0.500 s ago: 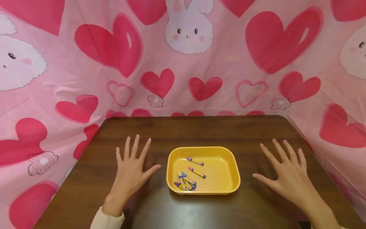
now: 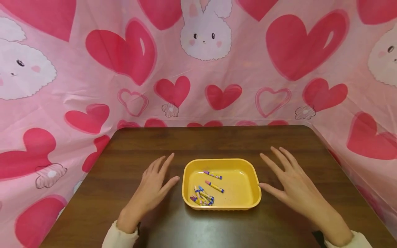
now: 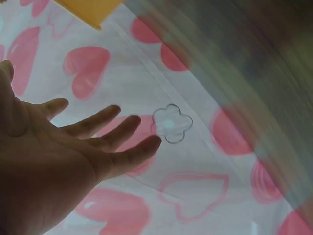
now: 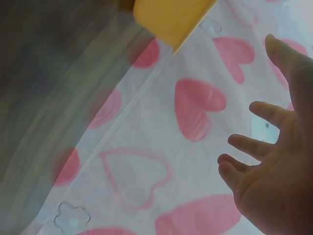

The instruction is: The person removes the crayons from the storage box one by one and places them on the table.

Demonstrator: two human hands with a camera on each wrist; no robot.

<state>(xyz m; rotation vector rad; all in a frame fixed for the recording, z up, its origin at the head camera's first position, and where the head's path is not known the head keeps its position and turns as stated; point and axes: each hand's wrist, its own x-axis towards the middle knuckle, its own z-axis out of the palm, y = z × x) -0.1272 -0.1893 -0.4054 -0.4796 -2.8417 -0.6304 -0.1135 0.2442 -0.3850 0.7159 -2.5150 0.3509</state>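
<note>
A yellow tray [image 2: 238, 194] stands in the middle of the table, holding several crayons. A purple crayon [image 2: 213, 175] and a pink-tipped crayon [image 2: 214, 186] lie apart from each other, while the others form a small pile [image 2: 203, 197] in the near left corner. To the left of the tray is my left hand [image 2: 149, 189], empty, its fingers spread. My right hand [image 2: 294, 189] is at the tray's right side, fingers extended; the thumb tip is at the rim, and whether it touches I cannot tell. Both wrist views show empty palms, the left hand [image 3: 63, 147] and right hand [image 4: 279, 166].
The dark wooden table [image 2: 198, 141] has a far edge close to a pink curtain [image 2: 223, 72] printed with hearts and rabbits. More of this curtain hangs along the left and right sides.
Both hands have moved inward towards the tray, the right one further. Their fingers are less widely spread than before. The tray and crayons keep their places.
</note>
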